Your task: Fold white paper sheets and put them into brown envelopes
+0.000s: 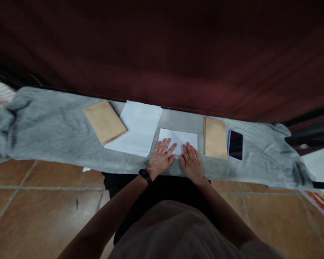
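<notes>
A smaller white sheet of paper [182, 136], perhaps folded, lies crosswise on the grey cloth in front of me. My left hand [161, 157] rests flat on its left part with the fingers spread. On the near right part of the same paper lies my right hand [191, 161], palm down and fingers stretched out. Neither hand grips anything. Just left of my left hand are larger white sheets [140, 126]. To the right of my right hand is a stack of brown envelopes [216, 138].
More brown envelopes [105, 121] overlap the large white sheets' left side. A phone [235, 145] lies right of the right-hand envelopes. The grey cloth [54, 126] covers a narrow bench, with a dark red curtain [162, 54] behind it and a tiled floor [56, 205] in front.
</notes>
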{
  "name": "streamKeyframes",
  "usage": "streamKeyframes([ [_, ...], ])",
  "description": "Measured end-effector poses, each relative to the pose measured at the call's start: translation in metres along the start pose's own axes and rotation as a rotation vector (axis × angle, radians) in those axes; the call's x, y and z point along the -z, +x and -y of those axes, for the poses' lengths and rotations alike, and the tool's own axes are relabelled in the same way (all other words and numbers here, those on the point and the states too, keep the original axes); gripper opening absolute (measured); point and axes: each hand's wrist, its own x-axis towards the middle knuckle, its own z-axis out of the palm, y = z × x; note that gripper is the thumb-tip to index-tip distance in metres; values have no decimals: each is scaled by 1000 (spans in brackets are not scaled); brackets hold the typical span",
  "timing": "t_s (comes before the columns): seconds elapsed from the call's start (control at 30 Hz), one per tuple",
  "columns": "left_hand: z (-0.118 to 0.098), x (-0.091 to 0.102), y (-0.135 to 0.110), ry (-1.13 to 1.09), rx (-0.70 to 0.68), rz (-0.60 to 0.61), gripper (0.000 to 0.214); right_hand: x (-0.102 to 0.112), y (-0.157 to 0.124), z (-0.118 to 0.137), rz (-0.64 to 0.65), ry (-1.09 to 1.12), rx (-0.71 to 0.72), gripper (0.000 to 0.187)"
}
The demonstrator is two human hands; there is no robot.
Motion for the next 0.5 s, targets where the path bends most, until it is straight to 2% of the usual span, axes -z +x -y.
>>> streamKeyframes([
  [0.33, 1, -5, -4, 18, -2, -17, 58, 1, -18, -13, -70, -68, -40, 63],
  [0.5, 0, -5, -3, 20, 0, -8, 58, 6, -22, -5, -65, -66, -52, 66],
])
